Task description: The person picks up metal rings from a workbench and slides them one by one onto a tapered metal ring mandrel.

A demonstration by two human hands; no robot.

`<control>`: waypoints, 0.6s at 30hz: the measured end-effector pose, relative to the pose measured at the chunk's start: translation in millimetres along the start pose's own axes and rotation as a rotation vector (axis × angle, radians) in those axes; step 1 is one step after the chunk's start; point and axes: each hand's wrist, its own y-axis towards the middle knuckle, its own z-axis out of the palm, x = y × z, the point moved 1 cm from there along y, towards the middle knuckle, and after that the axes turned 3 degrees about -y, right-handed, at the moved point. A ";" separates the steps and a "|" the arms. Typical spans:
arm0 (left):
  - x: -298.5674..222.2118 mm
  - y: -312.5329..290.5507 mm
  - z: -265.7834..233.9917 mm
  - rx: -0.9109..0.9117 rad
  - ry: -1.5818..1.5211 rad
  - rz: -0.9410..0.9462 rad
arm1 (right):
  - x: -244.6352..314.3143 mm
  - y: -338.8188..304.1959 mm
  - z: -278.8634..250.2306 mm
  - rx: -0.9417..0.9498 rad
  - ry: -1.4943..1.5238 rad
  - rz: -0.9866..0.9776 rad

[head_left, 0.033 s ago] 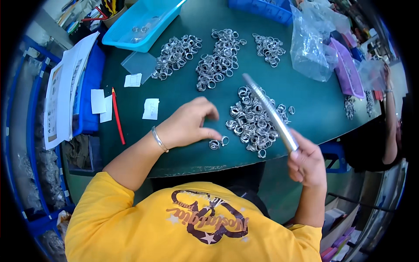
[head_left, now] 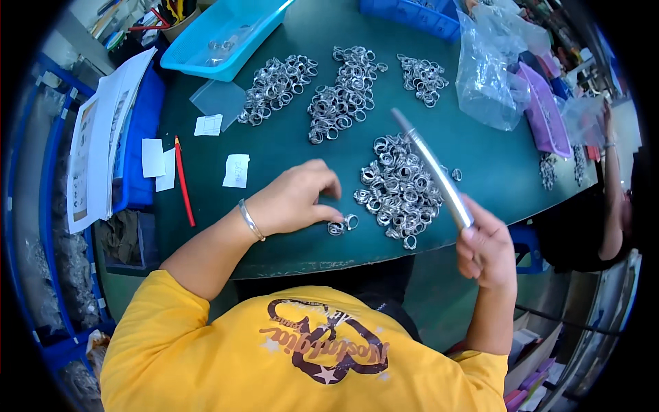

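Note:
My right hand (head_left: 489, 244) is closed round the thick end of a tapered silver ring mandrel (head_left: 438, 173). Its thin end points up and to the left, above a pile of silver rings (head_left: 397, 192). No ring shows on the mandrel. My left hand (head_left: 295, 196), with a bangle at the wrist, is over the table with thumb and fingers apart. A couple of loose rings (head_left: 343, 224) lie just beside its thumb; whether the thumb touches one I cannot tell. Three more ring piles lie farther back: left (head_left: 278, 88), middle (head_left: 343, 96) and right (head_left: 422, 79).
At the back left stands a turquoise basket (head_left: 184, 63); a blue one (head_left: 412, 19) is at the back. Paper slips (head_left: 235, 170) and a red pencil (head_left: 184, 182) lie left. Plastic bags (head_left: 484, 86) and a purple basket (head_left: 542, 110) are right, near another person's arm (head_left: 613, 185).
The mandrel and my right hand have shifted slightly to the right. My left hand's fingers have dipped a little toward the loose rings.

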 end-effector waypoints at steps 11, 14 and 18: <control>19.6 12.7 2.8 -0.123 -1.075 -0.191 | 51.4 49.3 -10.2 -0.166 0.031 0.016; 37.5 11.2 -0.1 -0.175 -1.413 -0.110 | 36.0 37.3 4.1 -0.193 -0.094 -0.055; 36.4 12.6 -5.0 -0.231 -1.585 -0.099 | 1.5 5.1 15.9 -0.021 -0.365 -0.188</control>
